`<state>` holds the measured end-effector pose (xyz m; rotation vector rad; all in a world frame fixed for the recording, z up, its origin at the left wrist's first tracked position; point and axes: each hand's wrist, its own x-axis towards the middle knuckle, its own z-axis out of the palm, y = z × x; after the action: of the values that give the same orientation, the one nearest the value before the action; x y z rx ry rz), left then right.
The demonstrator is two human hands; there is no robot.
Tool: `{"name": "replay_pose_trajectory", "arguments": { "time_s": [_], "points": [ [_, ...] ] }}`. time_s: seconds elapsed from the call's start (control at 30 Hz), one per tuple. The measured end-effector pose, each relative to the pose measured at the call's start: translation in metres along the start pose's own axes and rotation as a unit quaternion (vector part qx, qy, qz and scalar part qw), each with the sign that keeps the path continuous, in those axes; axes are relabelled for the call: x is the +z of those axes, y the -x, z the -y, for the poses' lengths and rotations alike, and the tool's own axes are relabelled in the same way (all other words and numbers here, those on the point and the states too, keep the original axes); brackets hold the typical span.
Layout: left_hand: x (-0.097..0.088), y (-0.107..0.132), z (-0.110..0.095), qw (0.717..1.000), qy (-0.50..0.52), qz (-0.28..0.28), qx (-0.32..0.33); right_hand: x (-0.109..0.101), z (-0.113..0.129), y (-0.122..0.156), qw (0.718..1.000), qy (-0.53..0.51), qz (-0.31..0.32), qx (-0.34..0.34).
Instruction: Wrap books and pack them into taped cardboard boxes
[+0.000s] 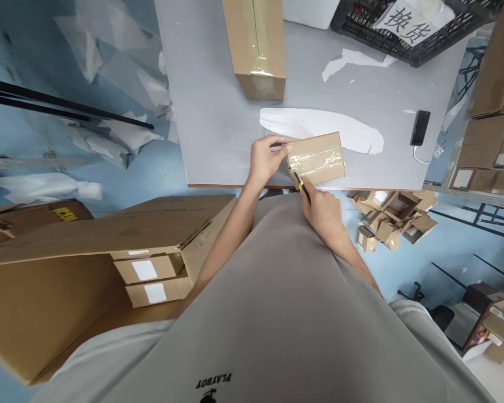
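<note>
A small taped cardboard box (pixel 319 155) is tilted near the front edge of the table (pixel 218 140). My left hand (pixel 267 159) grips its left end, thumb on the upper corner and fingers behind. In my right hand (pixel 322 211) is a utility knife (pixel 302 187), black with a yellow part. Its tip touches the box's lower left end, by the shiny clear tape. Just behind the box lies a flat white sheet (pixel 323 124).
A long taped carton (pixel 260 50) and a black crate (pixel 378 33) with a paper sign stand at the back. A phone (pixel 420 127) on a white cable lies right. A large open carton (pixel 151 224) stands left below the table; small open boxes (pixel 392 215) lie right on the floor.
</note>
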<state>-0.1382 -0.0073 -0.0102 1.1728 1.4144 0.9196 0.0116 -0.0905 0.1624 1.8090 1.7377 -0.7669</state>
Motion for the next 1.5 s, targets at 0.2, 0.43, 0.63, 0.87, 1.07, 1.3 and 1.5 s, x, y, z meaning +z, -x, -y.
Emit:
{"name": "replay_pose_trajectory", "arguments": {
  "time_s": [0.2,0.43,0.63,0.87,1.07,1.3,1.5],
  "points": [
    [0.0,0.009,0.003,0.999,-0.035,0.002,0.002,0.003,-0.072,-0.027,0.977,-0.105,-0.167,0.075],
    [-0.014,0.045,0.015,0.994,-0.042,0.102,0.004,0.041,-0.13,-0.072,0.951,-0.205,-0.232,0.023],
    [-0.008,0.047,0.023,0.995,-0.024,0.1,-0.009,0.058,-0.134,-0.081,0.94,-0.233,-0.248,-0.014],
    [-0.004,0.048,0.03,0.997,-0.041,0.068,-0.01,0.067,-0.134,-0.082,0.932,-0.251,-0.261,-0.02],
    [0.037,0.035,-0.015,0.977,-0.174,0.006,0.126,0.06,-0.138,-0.076,0.934,-0.251,-0.249,-0.043],
    [0.089,0.025,-0.048,0.952,-0.238,0.116,0.153,0.045,-0.125,-0.057,0.961,-0.213,-0.173,-0.026],
    [0.085,0.027,-0.045,0.956,-0.228,0.117,0.145,0.034,-0.115,-0.056,0.971,-0.182,-0.153,-0.006]
  ]
}}
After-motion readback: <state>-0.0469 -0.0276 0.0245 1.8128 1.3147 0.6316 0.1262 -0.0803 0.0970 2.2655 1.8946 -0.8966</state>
